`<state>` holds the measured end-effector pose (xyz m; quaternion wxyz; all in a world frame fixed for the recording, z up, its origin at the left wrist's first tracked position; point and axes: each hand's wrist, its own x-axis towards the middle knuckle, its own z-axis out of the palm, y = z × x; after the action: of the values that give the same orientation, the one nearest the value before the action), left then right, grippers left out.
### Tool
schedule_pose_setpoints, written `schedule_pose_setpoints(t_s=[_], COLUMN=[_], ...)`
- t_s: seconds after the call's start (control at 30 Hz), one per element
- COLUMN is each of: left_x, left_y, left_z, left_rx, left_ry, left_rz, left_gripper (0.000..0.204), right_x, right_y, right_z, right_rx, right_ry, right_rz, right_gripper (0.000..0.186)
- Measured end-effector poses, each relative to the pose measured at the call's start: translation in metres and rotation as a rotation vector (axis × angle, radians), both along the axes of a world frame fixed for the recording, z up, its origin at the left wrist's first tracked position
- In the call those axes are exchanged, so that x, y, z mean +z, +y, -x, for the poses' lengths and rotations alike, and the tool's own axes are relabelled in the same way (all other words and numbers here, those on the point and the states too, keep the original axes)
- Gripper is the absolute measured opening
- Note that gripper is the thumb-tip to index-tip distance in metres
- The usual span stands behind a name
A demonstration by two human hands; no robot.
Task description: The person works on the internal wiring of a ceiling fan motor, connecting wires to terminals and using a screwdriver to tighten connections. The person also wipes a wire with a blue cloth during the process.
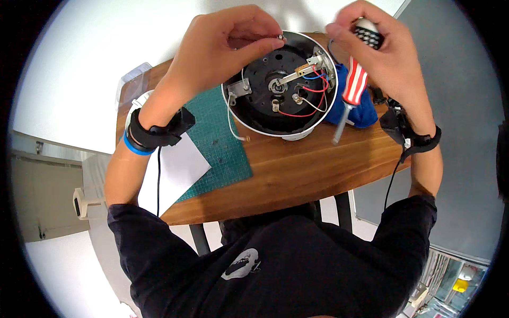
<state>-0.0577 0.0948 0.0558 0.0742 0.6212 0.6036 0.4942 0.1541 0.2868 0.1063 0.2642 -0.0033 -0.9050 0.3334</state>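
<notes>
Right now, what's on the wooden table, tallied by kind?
Opened round appliance: 1
Screwdriver, in the right hand: 1
Small screw, in the left hand: 1
Green cutting mat: 1
White paper sheet: 1
Blue cloth: 1
Total: 6

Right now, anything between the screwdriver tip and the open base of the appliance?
Nothing visible. The right hand holds the red-and-white screwdriver tip down, just outside the white rim of the appliance base, over the blue cloth. The left hand pinches a small metal part above the far rim.
</notes>
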Motion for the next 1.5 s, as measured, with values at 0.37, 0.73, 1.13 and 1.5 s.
schedule_pose_setpoints(t_s=[0.37, 0.73, 1.13, 1.5], left_x=[-0.003, -0.004, -0.012, -0.027], left_y=[-0.014, -0.014, -0.018, -0.068], left_z=[0.01, 0.006, 0.003, 0.036], left_rx=[-0.128, -0.086, -0.083, 0.292], left_ry=[0.329, 0.462, 0.16, 0.211], left_rz=[-0.258, -0.435, -0.265, 0.194], left_gripper=[0.025, 0.018, 0.021, 0.012], right_x=[-0.021, -0.03, -0.033, -0.041], right_y=[-0.026, -0.026, -0.021, -0.018], right_z=[0.01, 0.016, 0.02, 0.022], right_rx=[0.073, 0.095, 0.129, 0.016], right_ry=[-0.094, -0.046, -0.145, -0.117], right_rz=[-0.096, 0.001, 0.011, -0.071], right_gripper=[0.02, 0.016, 0.013, 0.012])
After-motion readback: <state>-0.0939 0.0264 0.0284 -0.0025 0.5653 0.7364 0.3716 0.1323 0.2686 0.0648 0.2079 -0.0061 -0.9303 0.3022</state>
